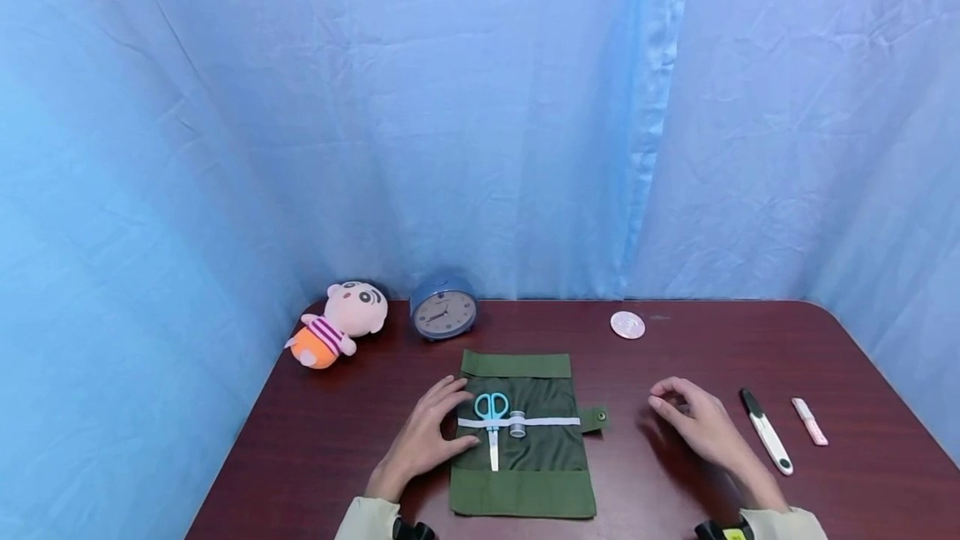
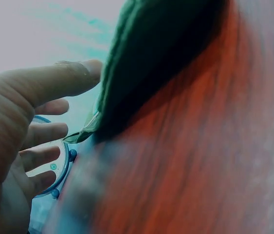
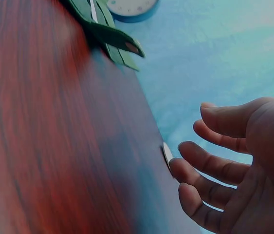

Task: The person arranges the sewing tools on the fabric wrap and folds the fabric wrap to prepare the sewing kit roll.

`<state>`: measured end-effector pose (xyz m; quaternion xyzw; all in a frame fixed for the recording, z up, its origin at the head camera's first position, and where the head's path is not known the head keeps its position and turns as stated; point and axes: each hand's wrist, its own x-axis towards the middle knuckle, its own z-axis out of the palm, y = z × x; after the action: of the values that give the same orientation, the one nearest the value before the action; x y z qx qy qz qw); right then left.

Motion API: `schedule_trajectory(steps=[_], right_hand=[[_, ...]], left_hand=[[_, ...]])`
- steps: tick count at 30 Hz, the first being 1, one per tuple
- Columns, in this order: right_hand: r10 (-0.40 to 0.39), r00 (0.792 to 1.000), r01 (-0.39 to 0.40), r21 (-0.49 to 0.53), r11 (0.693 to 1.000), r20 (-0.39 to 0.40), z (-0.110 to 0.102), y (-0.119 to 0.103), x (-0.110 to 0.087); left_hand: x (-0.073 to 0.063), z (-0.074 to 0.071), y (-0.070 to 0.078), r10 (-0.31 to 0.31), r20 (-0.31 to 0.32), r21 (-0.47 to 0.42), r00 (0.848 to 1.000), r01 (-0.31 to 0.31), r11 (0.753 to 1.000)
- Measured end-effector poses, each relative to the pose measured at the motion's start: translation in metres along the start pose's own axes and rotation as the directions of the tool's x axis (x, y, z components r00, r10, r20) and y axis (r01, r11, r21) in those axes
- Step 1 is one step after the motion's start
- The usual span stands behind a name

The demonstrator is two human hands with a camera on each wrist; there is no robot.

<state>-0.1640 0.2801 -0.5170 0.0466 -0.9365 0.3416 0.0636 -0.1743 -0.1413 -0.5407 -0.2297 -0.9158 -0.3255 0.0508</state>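
Note:
A green cloth pouch [image 1: 534, 492] lies unfolded on the table, a snap tab [image 1: 595, 419] sticking out on its right. Under the white elastic band [image 1: 551, 422] across it sit turquoise-handled scissors [image 1: 492, 405] and a small grey thread spool [image 1: 517, 430]. My left hand [image 1: 426, 432] is at the pouch's left edge, fingers loosely bent and thumb apart. In the left wrist view the thumb tip meets the edge of the pouch [image 2: 141, 58]. To the right of the tab, my right hand [image 1: 697, 419] hovers with loosely curled fingers and holds nothing.
Right of my right hand lie a white and black tool, seemingly a seam ripper or cutter [image 1: 767, 433], and a small pink and white stick [image 1: 810, 422]. A pale round disc [image 1: 627, 325], a blue clock [image 1: 444, 311] and a plush doll [image 1: 337, 325] are at the back.

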Motion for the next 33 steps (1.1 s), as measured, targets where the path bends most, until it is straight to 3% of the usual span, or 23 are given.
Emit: schedule_trajectory(steps=[25,33], right_hand=[[0.062,0.991,-0.068,-0.042,0.997,-0.121,-0.044,0.047,-0.038],[0.111,0.989,-0.113,-0.019,0.993,-0.095,-0.056,0.063,-0.047]], left_hand=[[-0.003,0.003,-0.012,-0.030,0.049,0.000,0.998,0.030,1.000],[-0.003,0.004,-0.016,-0.042,0.080,-0.014,0.996,0.043,0.999]])
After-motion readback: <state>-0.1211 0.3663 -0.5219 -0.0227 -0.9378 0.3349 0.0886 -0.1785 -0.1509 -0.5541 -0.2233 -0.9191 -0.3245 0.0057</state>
